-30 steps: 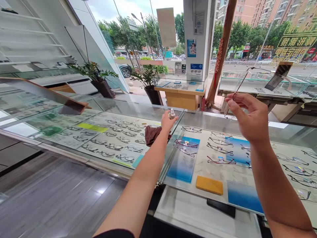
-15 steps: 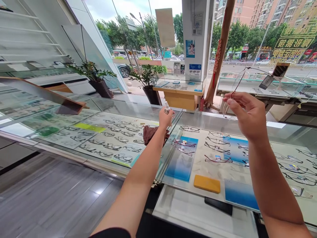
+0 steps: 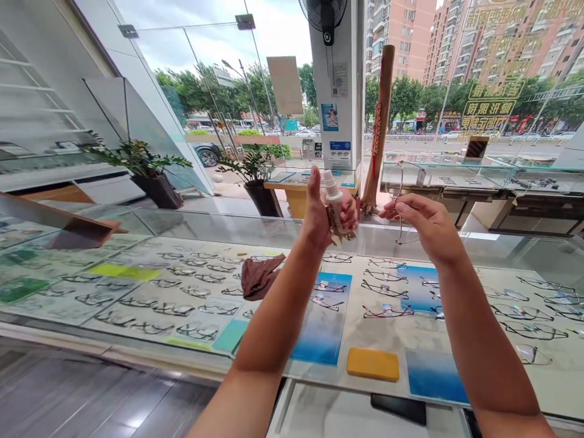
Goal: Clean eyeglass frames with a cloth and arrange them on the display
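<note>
My left hand (image 3: 317, 213) is closed around a small clear spray bottle (image 3: 334, 204) with a white nozzle, held upright above the glass counter, thumb raised. In front of it, to the right, my right hand (image 3: 426, 224) pinches a pair of thin-rimmed eyeglasses (image 3: 401, 177), seen nearly edge-on, with a tag hanging from them. The bottle and the eyeglasses are apart. A crumpled brown cloth (image 3: 259, 277) lies on the counter beside my left forearm, which partly covers it.
Beneath the glass counter top (image 3: 191, 228) lie rows of eyeglasses (image 3: 387, 311) and blue cards (image 3: 322, 340). A yellow case (image 3: 373, 364) lies near the front edge, with a dark flat object (image 3: 398, 409) below. Potted plants (image 3: 253, 173) and a wooden post (image 3: 378, 128) stand beyond.
My left hand has lifted the spray bottle from near the cloth and brought it rightward, closer to the eyeglasses. My right hand still holds the eyeglasses, now lower. The view has tilted up.
</note>
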### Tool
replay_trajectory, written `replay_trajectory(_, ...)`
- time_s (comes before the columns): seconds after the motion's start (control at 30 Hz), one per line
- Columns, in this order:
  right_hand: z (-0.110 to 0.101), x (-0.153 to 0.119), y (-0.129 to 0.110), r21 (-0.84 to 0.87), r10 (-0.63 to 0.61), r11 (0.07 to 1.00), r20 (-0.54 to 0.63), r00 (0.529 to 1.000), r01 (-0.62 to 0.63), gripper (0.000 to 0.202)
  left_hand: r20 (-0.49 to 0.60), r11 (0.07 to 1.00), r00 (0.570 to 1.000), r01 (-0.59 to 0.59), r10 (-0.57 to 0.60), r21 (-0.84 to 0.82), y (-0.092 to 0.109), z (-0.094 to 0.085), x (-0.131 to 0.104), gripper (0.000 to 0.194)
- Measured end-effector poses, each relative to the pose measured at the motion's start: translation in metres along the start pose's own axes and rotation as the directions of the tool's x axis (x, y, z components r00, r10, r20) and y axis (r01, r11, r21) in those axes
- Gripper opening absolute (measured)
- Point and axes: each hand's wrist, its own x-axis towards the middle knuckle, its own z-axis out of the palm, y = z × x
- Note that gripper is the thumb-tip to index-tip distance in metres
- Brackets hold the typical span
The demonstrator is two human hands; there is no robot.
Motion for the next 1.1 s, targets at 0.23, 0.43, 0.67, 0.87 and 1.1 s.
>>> replay_trajectory(0.23, 0.006, 0.001, 0.009, 0.046, 0.061, 0.997, 0.093, 0.994, -0.065, 0.029, 0.096, 0.996, 0.994, -0.049, 0.042, 0.071, -0.016, 0.007, -0.005, 0.076)
replay_trajectory(0.43, 0.012, 0.000, 0.011, 0.072, 0.088, 0.992, 0.165, 0.982, -0.101, 0.029, 0.030, 0.943, 0.976, -0.214, 0.214, 0.256, -0.015, 0.017, -0.012, 0.083)
replay_trajectory(0.67, 0.016, -0.003, 0.008, 0.071, 0.097, 0.991, 0.197, 0.976, -0.113, 0.033, 0.031, 0.932, 0.965, -0.260, 0.261, 0.251, -0.013, 0.019, -0.014, 0.085)
replay_trajectory(0.87, 0.013, -0.001, 0.014, 0.068, 0.109, 0.991, 0.110, 0.988, -0.116, 0.032, 0.094, 0.932, 0.965, -0.261, 0.245, 0.253, -0.009, 0.019, -0.016, 0.087)
replay_trajectory(1.1, 0.012, 0.002, 0.021, 0.134, 0.142, 0.982, -0.043, 0.989, -0.135, 0.030, 0.273, 0.927, 0.955, -0.200, 0.113, 0.316, -0.004, 0.022, -0.025, 0.084)
